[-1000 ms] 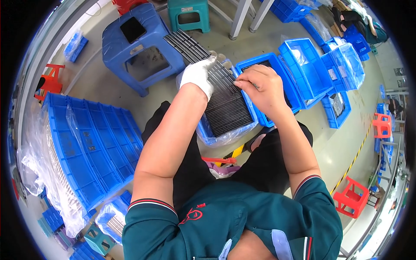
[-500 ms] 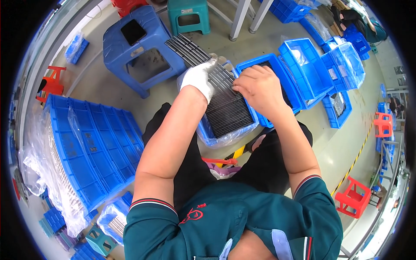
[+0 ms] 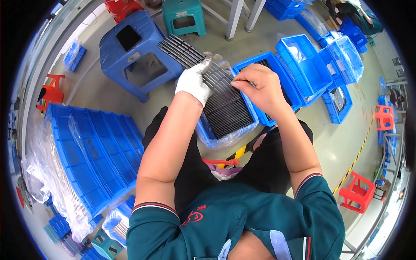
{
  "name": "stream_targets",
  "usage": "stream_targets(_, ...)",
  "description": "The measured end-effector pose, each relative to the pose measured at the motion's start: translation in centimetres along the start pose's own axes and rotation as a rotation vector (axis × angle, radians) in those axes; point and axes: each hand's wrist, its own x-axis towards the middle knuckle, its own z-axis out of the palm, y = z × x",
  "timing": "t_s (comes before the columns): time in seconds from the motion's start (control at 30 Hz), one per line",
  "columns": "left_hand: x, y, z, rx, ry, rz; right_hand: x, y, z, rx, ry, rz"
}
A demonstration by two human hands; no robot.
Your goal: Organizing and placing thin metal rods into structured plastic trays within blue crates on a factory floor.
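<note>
My left hand [image 3: 193, 84], in a white glove, is closed around a bundle of thin dark metal rods [image 3: 182, 51]. The rods lie side by side and slant from the upper left down to the right. My bare right hand [image 3: 262, 84] is pinched at their right-hand ends, thumb and forefinger together; how many rods it grips is hidden. Below both hands, a plastic-lined blue bin [image 3: 216, 142] holds closely stacked dark rods [image 3: 229, 117]. Some blur covers the space between the bundle and that stack.
Partly behind my right hand stands another blue bin [image 3: 297, 100] with dark rods. More blue bins [image 3: 305, 69] lie beyond it. A blue stool [image 3: 147, 32] bearing a black flat device [image 3: 129, 38] stands at the far left. Stacked blue crates [image 3: 93, 151] rise near my left arm.
Both hands stay at the bundle, which has shifted slightly left. My right fingers have curled in more at the rod ends. The whole view has moved a little.
</note>
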Motion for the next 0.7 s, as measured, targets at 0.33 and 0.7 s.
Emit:
stream_targets(0.33,0.3,0.0,-0.6,-0.04,-0.116,-0.016,-0.2,-0.6,-0.3,-0.225,-0.031,-0.223)
stream_targets(0.7,0.2,0.3,-0.9,-0.042,-0.19,-0.019,-0.4,-0.3,-1.6,0.151,-0.004,0.081)
